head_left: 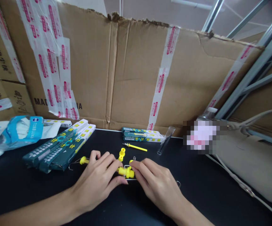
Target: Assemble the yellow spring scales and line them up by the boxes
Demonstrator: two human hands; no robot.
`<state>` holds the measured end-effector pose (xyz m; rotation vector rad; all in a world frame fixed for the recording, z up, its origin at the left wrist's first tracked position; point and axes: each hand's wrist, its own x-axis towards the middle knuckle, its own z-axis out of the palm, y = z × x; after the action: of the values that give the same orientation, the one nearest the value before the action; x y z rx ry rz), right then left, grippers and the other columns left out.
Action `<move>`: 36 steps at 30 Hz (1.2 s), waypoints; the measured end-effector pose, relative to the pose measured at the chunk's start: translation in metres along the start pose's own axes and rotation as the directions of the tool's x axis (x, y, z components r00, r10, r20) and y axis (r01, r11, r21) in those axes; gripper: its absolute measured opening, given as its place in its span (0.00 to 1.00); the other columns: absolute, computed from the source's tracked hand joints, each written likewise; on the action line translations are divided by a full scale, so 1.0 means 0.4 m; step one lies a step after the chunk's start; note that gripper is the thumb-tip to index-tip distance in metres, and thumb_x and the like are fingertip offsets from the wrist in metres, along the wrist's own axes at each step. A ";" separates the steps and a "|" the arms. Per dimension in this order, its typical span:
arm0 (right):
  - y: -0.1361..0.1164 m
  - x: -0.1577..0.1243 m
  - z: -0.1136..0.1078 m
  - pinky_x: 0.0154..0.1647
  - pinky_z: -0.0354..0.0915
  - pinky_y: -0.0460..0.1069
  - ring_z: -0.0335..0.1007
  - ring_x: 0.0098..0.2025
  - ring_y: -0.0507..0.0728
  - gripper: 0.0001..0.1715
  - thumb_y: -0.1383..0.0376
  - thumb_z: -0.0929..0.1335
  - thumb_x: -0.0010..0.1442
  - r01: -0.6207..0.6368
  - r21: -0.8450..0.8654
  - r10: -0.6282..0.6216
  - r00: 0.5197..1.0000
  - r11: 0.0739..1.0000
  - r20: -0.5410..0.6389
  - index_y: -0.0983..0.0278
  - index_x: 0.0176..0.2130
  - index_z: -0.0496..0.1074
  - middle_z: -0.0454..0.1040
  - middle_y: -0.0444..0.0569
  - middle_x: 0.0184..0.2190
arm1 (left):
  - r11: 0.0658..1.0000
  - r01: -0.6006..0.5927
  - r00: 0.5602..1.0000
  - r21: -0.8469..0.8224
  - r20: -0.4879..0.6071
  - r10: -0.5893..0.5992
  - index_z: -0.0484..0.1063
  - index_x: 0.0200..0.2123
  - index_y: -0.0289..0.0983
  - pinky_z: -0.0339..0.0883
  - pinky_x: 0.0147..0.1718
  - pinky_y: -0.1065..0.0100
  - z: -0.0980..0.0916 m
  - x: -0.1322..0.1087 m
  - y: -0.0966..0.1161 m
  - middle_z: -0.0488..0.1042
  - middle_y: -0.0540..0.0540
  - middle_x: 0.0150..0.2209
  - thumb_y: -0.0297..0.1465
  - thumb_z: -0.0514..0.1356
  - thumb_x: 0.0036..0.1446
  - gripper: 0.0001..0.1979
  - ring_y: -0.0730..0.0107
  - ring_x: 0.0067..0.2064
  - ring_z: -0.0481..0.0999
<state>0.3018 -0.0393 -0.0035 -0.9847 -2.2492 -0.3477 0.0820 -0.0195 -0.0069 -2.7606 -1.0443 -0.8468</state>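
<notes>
Corrugated cardboard (pixel 136 72) rises behind a black tabletop (pixel 197 182), its sheets strapped with white packing tape printed in red (pixel 163 75), and a grey metal frame (pixel 251 62) angles up at the far right.

Near the front edge of the tabletop sits the landmark, a yellow plastic fitting (pixel 126 172) set in a thin rectangular wire frame (pixel 129 177). The left hand (pixel 95 182) and right hand (pixel 158 188) close in on it from either side, and both grips are clenched on the fitting, fingertips pressed against it from opposite ends. Part of it is hidden behind the fingers (pixel 138 166).

Just beyond the fitting stands a second, ribbed yellow part (pixel 121 154), and farther past it lies a slim yellow rod with a metal tip (pixel 135 147). A short yellow piece on a bent wire (pixel 84 160) lies left of the left hand, and a small wire loop (pixel 178 184) pokes out beside the right hand.

Well left of the fitting, dark green printed boxes (pixel 58 146) lie at a slant, with a blue-and-white packet (pixel 20 131) past them. Straight beyond it sits a smaller stack of green boxes (pixel 141 135), with a clear glass tube (pixel 166 140) leaning just to its right. Farther right is a blurred patch (pixel 202 136), its contents impossible to tell.
</notes>
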 end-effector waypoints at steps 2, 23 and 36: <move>0.000 0.001 -0.003 0.28 0.68 0.48 0.73 0.28 0.54 0.11 0.70 0.61 0.71 0.028 -0.011 -0.028 0.999 1.000 -0.022 0.65 0.45 0.72 0.73 0.47 0.29 | 1.000 0.001 1.000 -0.004 -0.004 -0.001 0.71 0.42 0.38 0.47 0.39 0.59 0.000 -0.001 0.000 0.74 0.49 0.38 0.43 0.53 0.68 0.15 0.59 0.38 0.68; -0.032 -0.007 0.008 0.24 0.68 0.47 0.74 0.26 0.53 0.06 0.70 0.62 0.70 0.033 0.142 -0.022 0.997 0.989 -0.074 0.65 0.39 0.67 0.75 0.46 0.28 | 0.998 0.007 1.000 0.064 0.023 -0.008 0.71 0.41 0.39 0.54 0.38 0.59 0.015 0.000 -0.006 0.74 0.47 0.38 0.38 0.55 0.69 0.10 0.59 0.38 0.70; -0.032 -0.009 0.021 0.33 0.75 0.51 0.78 0.35 0.59 0.20 0.66 0.60 0.73 0.063 0.056 -0.066 0.997 0.996 0.042 0.73 0.59 0.63 0.79 0.56 0.37 | 0.998 0.066 0.993 0.012 0.097 -0.067 0.68 0.37 0.38 0.70 0.26 0.65 0.010 -0.008 -0.002 0.78 0.49 0.32 0.28 0.64 0.60 0.06 0.60 0.32 0.82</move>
<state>0.2904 -0.0462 -0.0118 -0.9011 -2.3212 -0.2933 0.0814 -0.0199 -0.0119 -2.8001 -1.1591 -0.7191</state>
